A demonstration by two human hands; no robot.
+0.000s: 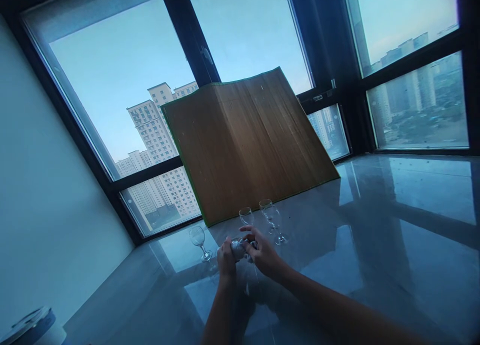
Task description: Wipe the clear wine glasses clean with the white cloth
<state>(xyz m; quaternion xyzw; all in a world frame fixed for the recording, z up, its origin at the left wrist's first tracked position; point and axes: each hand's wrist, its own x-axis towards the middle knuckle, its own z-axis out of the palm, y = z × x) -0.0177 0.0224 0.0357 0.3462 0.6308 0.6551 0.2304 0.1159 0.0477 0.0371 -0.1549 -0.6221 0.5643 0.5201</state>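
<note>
Near the middle of the glossy surface, my left hand [226,260] is wrapped round one side of a clear glass [237,248], which lies tilted between both hands. From the right, my right hand [261,251] closes on the other end, its fingers against a whitish cloth [251,252] that is mostly hidden. A stemmed glass [198,239] stands upright to the left of my hands. Behind them is another wine glass [246,216], its lower part hidden by my right hand. More stemmed glasses [272,217] stand just to the right of it, overlapping.
A brown mat with green edging [247,145] leans against the windows behind the glasses. The shiny grey surface [375,265] carries strong reflections. At the bottom left corner sits a white and blue round container [39,327]. A pale wall [45,185] rises on the left.
</note>
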